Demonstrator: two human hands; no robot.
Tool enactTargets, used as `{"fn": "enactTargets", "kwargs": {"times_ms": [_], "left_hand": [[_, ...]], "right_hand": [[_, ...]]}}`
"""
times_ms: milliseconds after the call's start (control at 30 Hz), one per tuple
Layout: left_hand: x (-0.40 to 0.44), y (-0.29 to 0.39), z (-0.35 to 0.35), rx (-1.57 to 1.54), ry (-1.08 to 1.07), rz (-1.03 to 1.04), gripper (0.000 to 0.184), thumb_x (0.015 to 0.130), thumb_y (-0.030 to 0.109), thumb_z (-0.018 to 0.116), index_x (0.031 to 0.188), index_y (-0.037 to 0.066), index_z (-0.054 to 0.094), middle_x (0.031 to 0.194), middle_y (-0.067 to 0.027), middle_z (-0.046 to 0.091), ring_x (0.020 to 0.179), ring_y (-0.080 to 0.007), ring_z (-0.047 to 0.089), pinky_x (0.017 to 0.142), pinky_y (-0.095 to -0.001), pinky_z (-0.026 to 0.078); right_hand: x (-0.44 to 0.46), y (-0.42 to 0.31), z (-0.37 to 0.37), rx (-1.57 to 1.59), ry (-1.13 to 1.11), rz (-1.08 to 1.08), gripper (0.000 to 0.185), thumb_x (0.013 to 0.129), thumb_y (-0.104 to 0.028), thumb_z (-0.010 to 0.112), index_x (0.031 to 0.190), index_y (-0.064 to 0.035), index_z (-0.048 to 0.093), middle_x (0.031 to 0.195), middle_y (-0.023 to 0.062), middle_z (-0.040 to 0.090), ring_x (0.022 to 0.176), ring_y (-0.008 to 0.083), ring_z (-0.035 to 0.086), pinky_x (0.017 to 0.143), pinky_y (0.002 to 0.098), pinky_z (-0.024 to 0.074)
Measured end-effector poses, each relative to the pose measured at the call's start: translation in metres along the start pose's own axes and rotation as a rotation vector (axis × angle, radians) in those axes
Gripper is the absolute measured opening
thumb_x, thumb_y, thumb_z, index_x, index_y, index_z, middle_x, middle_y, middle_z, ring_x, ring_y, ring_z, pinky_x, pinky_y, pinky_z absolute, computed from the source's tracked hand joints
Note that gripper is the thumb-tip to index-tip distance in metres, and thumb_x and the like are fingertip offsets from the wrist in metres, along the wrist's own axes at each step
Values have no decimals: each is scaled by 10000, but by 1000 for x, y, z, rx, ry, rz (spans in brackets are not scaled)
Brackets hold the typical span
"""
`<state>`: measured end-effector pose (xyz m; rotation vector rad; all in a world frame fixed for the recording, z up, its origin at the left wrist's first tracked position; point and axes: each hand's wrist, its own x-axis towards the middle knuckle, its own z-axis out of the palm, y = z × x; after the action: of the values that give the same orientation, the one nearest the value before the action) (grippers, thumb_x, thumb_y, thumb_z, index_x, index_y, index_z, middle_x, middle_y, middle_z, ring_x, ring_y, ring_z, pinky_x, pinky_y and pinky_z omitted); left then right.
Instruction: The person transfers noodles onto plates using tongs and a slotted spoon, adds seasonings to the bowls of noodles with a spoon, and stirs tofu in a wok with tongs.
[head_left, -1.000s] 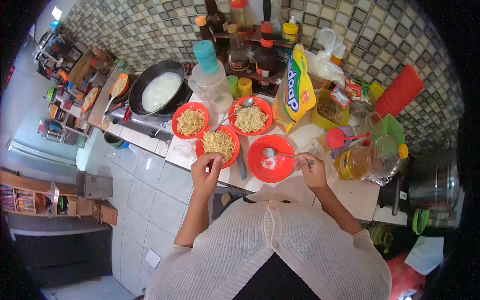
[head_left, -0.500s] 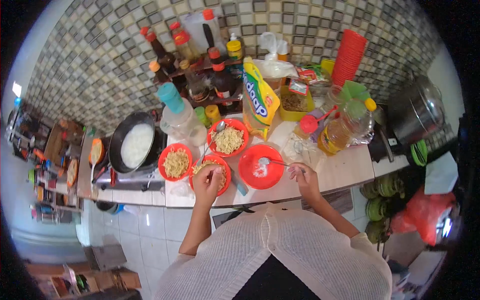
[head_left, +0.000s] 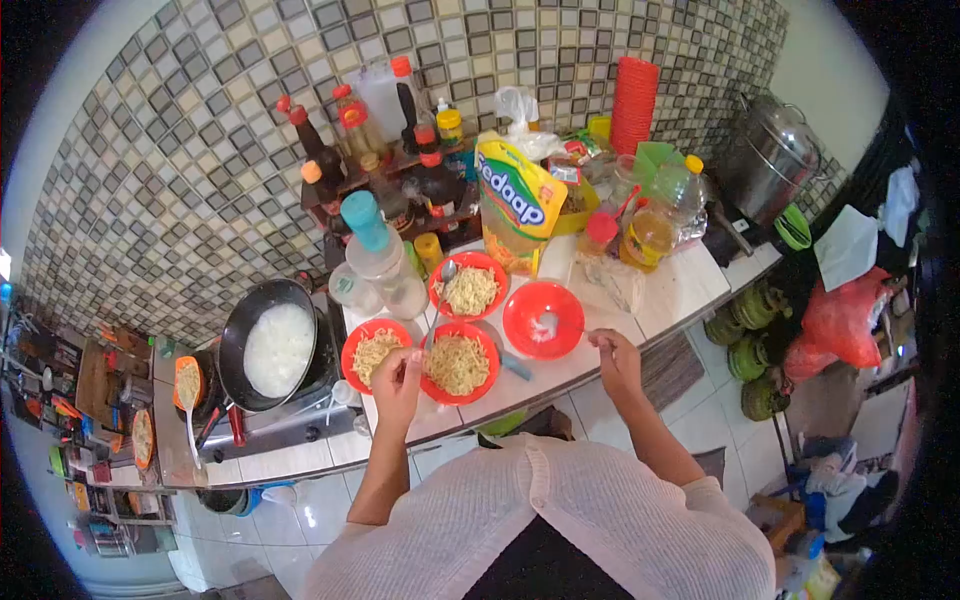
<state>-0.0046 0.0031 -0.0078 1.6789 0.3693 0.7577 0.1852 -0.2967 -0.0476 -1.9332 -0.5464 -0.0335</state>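
My right hand is closed in a pinch at the right edge of a red bowl. It holds a spoon, whose faint handle reaches over the bowl; white powder lies inside. My left hand is pinched closed in front of a red bowl of noodles, and what it holds, if anything, is hidden. Another spoon slants across from the noodle bowl behind towards that hand. A third bowl of noodles is partly behind my left fingers.
A wok of white liquid sits on the stove at left. Sauce bottles, a yellow Sedaap packet, an oil bottle and stacked red bowls line the back. A large steel pot is at right.
The head view has turned, so the counter appears tilted. My left hand is lower and further left of the front noodle bowl. My right hand stays beside the powder bowl.
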Motion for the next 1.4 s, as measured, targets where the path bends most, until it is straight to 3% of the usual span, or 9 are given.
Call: {"fn": "enactTargets", "kwargs": {"times_ms": [167,267,467,833,967,1200,1233,1300,1400], "left_hand": [[-22,-1,-28,72,-68,11,143,942,110,590,955,-17,654,787,-13,618,683,-48,524,610,-199,425],[-32,3,-48,49,-43,6,131,934,98,598,952,-17,660,782,-18,626,681,-48,532,604,-199,425],[-47,-2,-82,56,43,16,132,931,90,598,955,-26,656,809,-34,661,681,-51,538,607,-202,430],[-67,11,-89,108,249,-18,154,937,132,603,952,-12,654,727,2,607,663,-36,516,584,-198,408],[-77,8,-84,85,394,-39,159,940,142,599,952,-8,652,736,-1,607,669,-43,527,589,-203,411],[-86,1,-69,42,711,-106,180,956,160,566,972,-3,640,809,-6,620,702,-62,529,623,-210,418],[-87,-2,-67,48,738,-109,180,956,160,566,972,-3,640,809,-6,620,702,-62,529,623,-210,418],[-89,-8,-68,-17,864,-54,167,959,162,562,971,10,630,792,4,595,683,-53,502,614,-208,409],[-99,-44,-85,-109,1023,-105,170,964,214,563,1003,53,602,678,47,483,566,-30,402,485,-198,307]], "right_hand": [[-21,8,17,45,84,30,232,975,-155,477,1014,5,641,868,94,667,773,162,631,694,297,486],[-22,23,29,369,188,317,264,1007,-299,471,1098,-93,609,974,43,654,793,111,612,610,252,431],[-15,26,54,675,240,554,317,983,-341,506,1227,-140,526,1110,44,611,860,149,611,634,278,451],[12,39,67,792,28,721,414,951,-348,527,1330,-199,452,1046,4,603,808,143,577,657,297,451],[11,55,62,879,-74,712,269,935,-313,574,1156,-164,541,928,11,645,712,130,593,562,258,433],[-11,37,30,812,-196,913,208,960,-288,539,846,-130,465,642,-28,426,477,85,388,415,244,330],[-16,45,29,804,-225,913,208,960,-288,539,846,-130,465,642,-28,426,477,85,388,415,244,330],[-21,58,34,691,-345,346,172,969,-216,518,835,-122,465,616,-28,405,438,68,342,364,246,257],[1,5,42,593,-397,181,167,973,-174,505,829,-99,470,623,-37,393,501,50,352,440,227,284]]}}
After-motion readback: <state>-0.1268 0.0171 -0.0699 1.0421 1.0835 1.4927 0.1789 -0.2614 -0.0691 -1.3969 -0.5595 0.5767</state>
